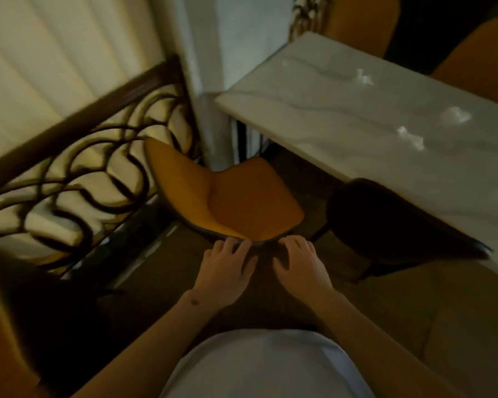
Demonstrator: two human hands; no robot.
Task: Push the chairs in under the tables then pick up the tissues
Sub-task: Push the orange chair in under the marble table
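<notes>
At lower centre the left hand (pixel 224 267) and right hand (pixel 301 265) spread flat, empty, beside the orange chair (pixel 227 193) (ready to shove); tissues (pixel 410 137) wait on the table (pixel 314 110), upper right

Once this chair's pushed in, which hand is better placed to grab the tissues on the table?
The right hand, probably. Both hands rest open at the back edge of the yellow chair, but the table with the tissues lies to the person's right, so the left hand would have to cross over.
</notes>
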